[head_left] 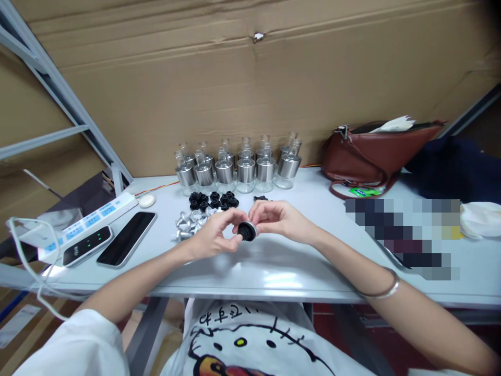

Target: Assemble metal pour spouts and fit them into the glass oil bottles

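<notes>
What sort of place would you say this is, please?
It looks like a workbench, perhaps in a small workshop: glass bottles with metal bands stand in rows, and small black parts and silvery parts lie grouped in front of them.

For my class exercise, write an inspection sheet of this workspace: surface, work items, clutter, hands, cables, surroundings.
Surface: pale table, glossy, reflecting light near its front edge.
Work items: glass bottles with metal sleeves, upright at the back; loose black pieces and silver pieces in front of them.
Clutter: phone, power strip, brown bag; one pixelated item, unidentifiable.
Hands: left hand and right hand share a fingertip grip on a dark round piece with a metallic rim.
Cables: white cable looped at the left; red-yellow wire behind.
Surroundings: cardboard wall, metal frame.
</notes>
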{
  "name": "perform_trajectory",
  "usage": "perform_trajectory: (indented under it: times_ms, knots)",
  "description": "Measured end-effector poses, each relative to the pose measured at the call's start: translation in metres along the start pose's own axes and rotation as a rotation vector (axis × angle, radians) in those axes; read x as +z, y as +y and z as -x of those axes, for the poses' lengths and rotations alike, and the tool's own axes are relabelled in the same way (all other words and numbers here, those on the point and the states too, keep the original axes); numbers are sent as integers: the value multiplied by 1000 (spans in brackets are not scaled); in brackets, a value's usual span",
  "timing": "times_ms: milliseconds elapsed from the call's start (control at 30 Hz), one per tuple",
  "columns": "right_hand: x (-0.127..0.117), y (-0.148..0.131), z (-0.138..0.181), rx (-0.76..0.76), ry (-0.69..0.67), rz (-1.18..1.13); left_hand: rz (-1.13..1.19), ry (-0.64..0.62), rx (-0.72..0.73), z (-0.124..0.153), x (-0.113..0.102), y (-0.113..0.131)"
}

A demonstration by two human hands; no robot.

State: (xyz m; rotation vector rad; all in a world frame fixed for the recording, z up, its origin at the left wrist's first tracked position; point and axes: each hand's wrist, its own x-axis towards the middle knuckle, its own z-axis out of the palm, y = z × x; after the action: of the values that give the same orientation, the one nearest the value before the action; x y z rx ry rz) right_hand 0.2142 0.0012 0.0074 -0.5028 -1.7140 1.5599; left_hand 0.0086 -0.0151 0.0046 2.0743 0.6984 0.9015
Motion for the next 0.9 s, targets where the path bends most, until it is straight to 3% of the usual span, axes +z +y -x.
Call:
perform_trajectory:
  times_ms: [200,367,600,900]
  knots:
    - [-2,1,1,-95,112,285,-95,114,-83,-4,-5,-1]
    - [5,8,1,72,50,102,-168,136,-156,-4,-4,0]
    - [7,8,0,86,73,40,-261,151,-147,-3,0,11]
    - [10,4,0,123,90,93,-170,119,-197,-2,2,4]
